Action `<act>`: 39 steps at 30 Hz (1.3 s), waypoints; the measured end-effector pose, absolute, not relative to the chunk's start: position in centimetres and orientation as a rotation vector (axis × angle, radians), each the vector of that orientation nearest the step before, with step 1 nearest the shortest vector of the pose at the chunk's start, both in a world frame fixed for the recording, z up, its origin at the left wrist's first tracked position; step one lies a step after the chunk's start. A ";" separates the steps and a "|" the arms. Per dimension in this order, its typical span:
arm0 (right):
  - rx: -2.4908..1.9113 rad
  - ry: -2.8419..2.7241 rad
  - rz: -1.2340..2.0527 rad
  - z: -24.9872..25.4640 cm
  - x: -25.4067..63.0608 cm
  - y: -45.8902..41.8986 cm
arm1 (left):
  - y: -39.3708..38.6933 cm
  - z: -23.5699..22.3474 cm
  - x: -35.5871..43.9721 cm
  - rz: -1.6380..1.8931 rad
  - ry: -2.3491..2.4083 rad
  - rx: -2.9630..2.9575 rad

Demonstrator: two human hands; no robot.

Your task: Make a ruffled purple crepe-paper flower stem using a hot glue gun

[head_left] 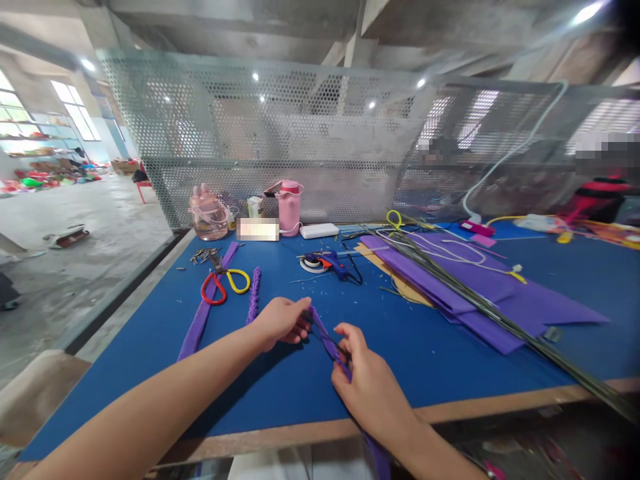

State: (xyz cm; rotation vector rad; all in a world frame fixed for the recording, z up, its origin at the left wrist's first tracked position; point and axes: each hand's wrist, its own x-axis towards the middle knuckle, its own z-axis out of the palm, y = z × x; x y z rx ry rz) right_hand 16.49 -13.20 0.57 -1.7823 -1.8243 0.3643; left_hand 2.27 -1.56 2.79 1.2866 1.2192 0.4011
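Between my hands runs a narrow purple strip (326, 341), slanting down to the right, with a thin dark line beside it. My left hand (286, 321) pinches its upper end. Lower down, my right hand (361, 373) is closed on the same strip, whose tail hangs below the table edge. Left of my hands lie a braided purple piece (254, 297) and a flat purple strip (200, 323). Scissors (218, 277) with one red and one yellow handle rest over that flat strip. Beyond my hands is a blue glue gun (333, 262) beside a roll of white tape (314, 265).
Purple sheets (465, 287) with long green stems (480, 303) across them cover the right side of the blue table (280, 393). At the back stand a pink bottle (289, 210), a clear jug (209, 217) and a white power bank (320, 231), before a perforated metal screen (300, 133).
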 end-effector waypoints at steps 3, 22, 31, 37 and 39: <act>-1.775 -1.833 0.264 0.1 16.8 -13.3 | -1.0 2.5 1.9 0.296 1.199 1.205; -1.526 -1.858 0.279 6.2 20.0 -10.0 | -0.4 3.1 2.0 0.909 0.886 1.116; -1.222 -1.578 1.137 7.3 18.1 -2.7 | -2.8 3.1 0.9 1.056 0.798 1.202; -1.056 -1.329 1.698 6.1 18.4 -3.7 | -4.7 3.3 0.8 1.057 0.646 1.667; -1.045 -1.288 1.751 6.4 18.7 -3.5 | -5.1 3.2 1.0 1.029 0.587 1.632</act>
